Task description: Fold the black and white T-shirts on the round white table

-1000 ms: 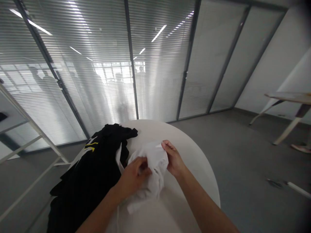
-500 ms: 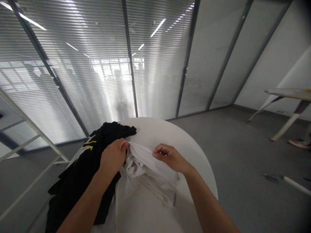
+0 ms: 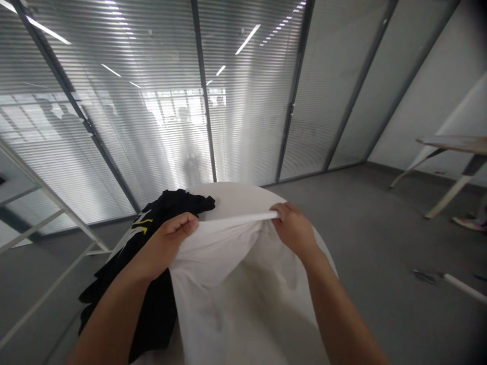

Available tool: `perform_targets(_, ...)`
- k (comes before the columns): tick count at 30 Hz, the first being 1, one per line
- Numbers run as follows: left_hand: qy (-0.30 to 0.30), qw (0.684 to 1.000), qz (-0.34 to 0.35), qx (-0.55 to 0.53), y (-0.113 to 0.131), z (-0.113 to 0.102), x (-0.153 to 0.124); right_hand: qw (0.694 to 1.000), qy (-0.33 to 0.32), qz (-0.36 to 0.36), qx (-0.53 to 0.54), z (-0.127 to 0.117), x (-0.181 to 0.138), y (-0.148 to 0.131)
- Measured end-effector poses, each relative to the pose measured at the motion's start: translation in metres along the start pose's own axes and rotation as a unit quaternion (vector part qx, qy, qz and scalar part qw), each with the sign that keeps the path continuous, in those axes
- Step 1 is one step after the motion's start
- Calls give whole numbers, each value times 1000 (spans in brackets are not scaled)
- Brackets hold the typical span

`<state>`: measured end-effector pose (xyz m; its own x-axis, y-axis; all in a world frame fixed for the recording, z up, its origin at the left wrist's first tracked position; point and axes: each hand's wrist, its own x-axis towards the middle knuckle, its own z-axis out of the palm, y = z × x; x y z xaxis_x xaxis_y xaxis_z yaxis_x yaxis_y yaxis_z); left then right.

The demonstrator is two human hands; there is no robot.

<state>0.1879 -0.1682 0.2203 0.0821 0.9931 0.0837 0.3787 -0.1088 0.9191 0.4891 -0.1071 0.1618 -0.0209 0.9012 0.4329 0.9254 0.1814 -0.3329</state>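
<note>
Cloth (image 3: 216, 248) is held up by you over the counter (image 3: 236, 195), its upper edge drawn straight and taut; that much looks done, while the lower part is loose and creased, neither flat nor folded, and blends into the counter's white, so you can't tell where it ends. Beyond, you face blinds (image 3: 167, 142) across a grey floor (image 3: 365, 223). Your round counter carries a black garment (image 3: 158, 309) on its left. Your left hand (image 3: 177, 230) has its grip pinched on one end of the edge, your right hand (image 3: 294, 225) on the other.
</note>
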Motion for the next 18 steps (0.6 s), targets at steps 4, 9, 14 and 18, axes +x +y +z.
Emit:
perform_targets(4, -32, 974, 62, 218, 8, -19, -10, 997, 51, 49, 31, 1, 8, 8)
perform_targets(9, -138, 941, 12, 310, -23, -25, -19, 980, -90, -32, 176, -9, 3, 25)
perform_targets(14, -308, 917, -105, 230, -33, -50, -23, 877, -354, -104, 308, -31, 0, 28)
perform_targets(18, -279, 928, -104, 223, -21, -76, -14, 838, -419, -104, 335, -32, 14, 26)
